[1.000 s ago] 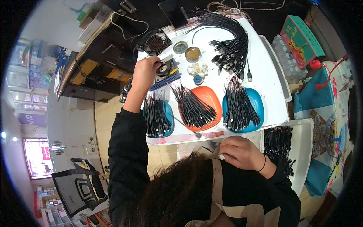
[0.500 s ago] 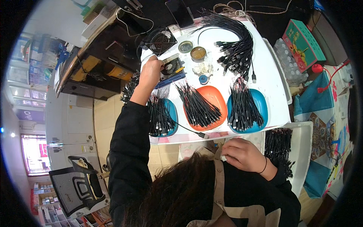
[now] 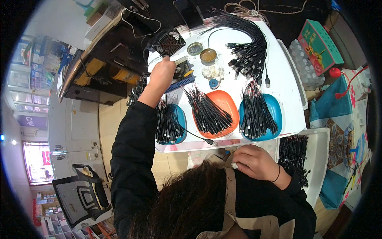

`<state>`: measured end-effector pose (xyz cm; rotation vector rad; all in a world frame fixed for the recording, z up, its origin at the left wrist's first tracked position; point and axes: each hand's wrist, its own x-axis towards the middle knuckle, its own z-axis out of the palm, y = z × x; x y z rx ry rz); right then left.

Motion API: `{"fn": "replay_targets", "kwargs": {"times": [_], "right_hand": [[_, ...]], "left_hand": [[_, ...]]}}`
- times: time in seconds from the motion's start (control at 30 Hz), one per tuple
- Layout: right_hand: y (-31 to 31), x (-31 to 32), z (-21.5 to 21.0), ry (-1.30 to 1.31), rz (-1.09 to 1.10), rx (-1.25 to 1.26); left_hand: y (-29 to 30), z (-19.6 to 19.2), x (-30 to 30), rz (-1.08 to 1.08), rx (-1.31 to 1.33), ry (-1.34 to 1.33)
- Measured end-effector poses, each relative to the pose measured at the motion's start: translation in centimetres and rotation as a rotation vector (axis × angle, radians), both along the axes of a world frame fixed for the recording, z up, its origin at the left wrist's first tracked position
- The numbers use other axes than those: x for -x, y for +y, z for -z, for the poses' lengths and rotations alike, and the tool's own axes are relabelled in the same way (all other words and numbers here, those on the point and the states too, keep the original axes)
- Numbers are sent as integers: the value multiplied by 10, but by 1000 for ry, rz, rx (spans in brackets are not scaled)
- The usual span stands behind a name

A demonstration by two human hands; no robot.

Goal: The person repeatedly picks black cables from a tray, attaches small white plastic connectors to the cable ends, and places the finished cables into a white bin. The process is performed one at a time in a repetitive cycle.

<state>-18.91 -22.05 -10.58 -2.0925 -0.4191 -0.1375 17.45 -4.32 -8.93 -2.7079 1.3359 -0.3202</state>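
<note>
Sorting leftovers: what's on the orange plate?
A heap of short black cables covers most of the orange plate; whatever lies beneath the heap is hidden.

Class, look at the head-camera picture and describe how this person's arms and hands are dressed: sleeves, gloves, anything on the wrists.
Both arms wear long black sleeves that reach the wrists. Both hands are bare, with no gloves. The left hand shows nothing on its wrist. The right hand has a thin dark band around its wrist, just ahead of the sleeve cuff. A tan apron strap runs over the black top near the right arm.

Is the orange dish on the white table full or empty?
Partly full: a bundle of black cables lies across the orange dish, bare orange showing at its right.
</note>
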Motion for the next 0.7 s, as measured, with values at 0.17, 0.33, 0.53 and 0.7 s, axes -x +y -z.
{"fn": "replay_targets", "kwargs": {"times": [0.17, 0.33, 0.53, 0.7], "right_hand": [[-1, 4, 0, -34, 19, 11], [-1, 9, -2, -35, 27, 1], [1, 19, -7, -12, 50, -20], [9, 13, -17, -1, 78, -93]], "left_hand": [[-5, 1, 0, -15, -52, -23], [-4, 4, 0, -19, -59, -52], [9, -31, 32, 47, 383, 84], [28, -72, 130, -45, 1090, 805]]}}
